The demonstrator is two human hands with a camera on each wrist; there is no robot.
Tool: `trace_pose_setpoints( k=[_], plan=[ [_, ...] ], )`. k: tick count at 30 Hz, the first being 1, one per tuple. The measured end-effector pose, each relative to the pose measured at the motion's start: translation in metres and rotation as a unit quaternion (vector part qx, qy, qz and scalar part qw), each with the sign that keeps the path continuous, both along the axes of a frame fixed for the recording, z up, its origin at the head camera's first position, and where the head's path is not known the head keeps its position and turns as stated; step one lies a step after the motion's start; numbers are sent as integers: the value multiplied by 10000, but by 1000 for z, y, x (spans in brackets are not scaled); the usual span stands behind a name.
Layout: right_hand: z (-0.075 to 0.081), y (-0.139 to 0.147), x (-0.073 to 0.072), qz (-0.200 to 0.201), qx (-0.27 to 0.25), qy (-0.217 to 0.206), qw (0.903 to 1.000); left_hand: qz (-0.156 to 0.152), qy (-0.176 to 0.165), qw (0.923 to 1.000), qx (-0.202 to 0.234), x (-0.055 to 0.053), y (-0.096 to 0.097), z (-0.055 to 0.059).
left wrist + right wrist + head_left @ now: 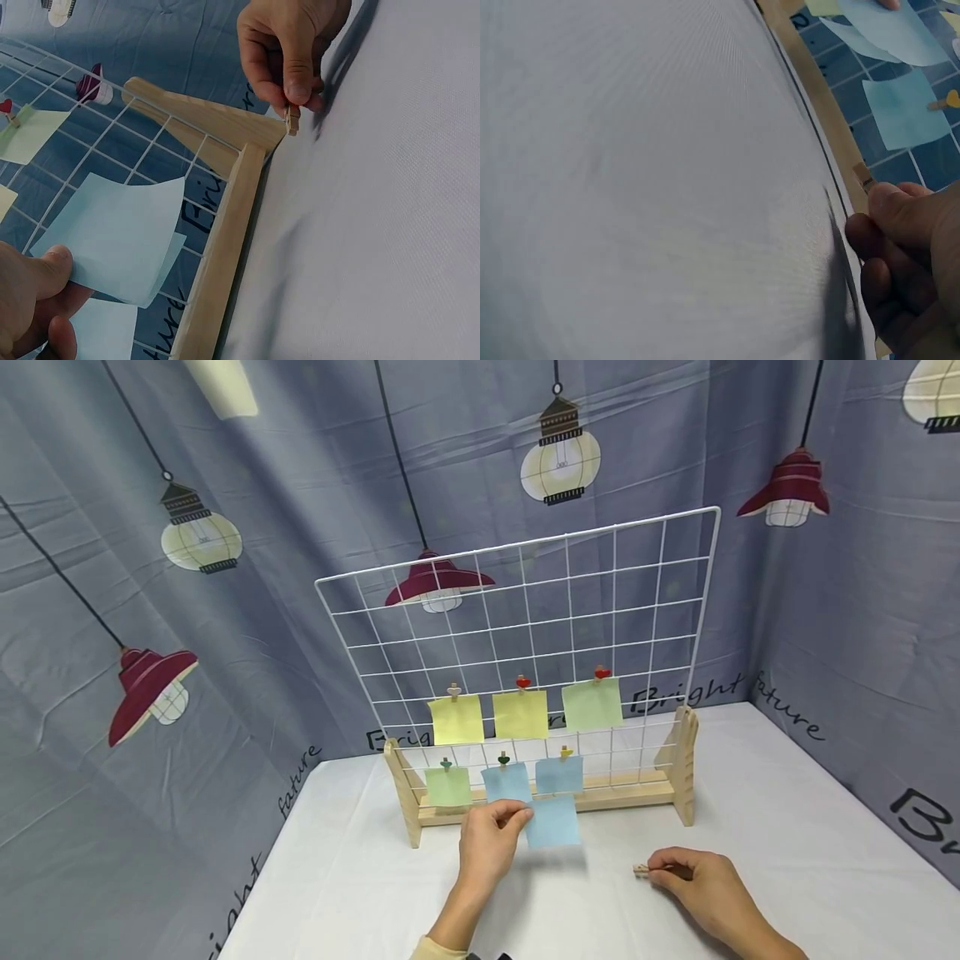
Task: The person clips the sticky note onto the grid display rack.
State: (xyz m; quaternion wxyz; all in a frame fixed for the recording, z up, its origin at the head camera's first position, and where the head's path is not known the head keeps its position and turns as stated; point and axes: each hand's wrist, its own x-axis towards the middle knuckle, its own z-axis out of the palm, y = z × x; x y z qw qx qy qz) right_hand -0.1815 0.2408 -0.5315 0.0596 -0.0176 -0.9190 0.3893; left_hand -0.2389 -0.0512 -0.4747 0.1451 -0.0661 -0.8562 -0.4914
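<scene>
My left hand (489,842) pinches a blue paper note (553,822) at its left edge, thumb in front. The note hangs before the lower part of the white wire grid (570,610), just under a blue note (561,775) held by a yellow-topped clip. My right hand (701,889), lower and further right, holds a small wooden clothespin (641,870) between thumb and fingers, low over the white table. In the left wrist view the clothespin (292,120) points away from the fingertips; its far end also shows in the right wrist view.
The grid stands in a wooden base (630,795) with upright side supports. An upper row has two yellow notes (521,715) and a green note (592,703); below hang another green note (448,787) and a second blue note (507,782). Patterned curtains (285,677) surround the table (360,893).
</scene>
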Motion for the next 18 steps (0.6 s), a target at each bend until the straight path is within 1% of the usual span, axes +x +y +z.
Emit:
trace_pose_setpoints(
  k=[11, 15, 18],
  plan=[
    [8, 0, -2, 64, -294, 250, 9992, -43, 10, 10000, 28, -2, 3, -1],
    [12, 0, -4, 34, -354, 436, 9984, -83, 6, 9999, 68, -2, 6, -1],
    [16, 1, -5, -24, -407, 494, 9979, -133, -30, 9999, 90, -2, 8, 0]
  ],
)
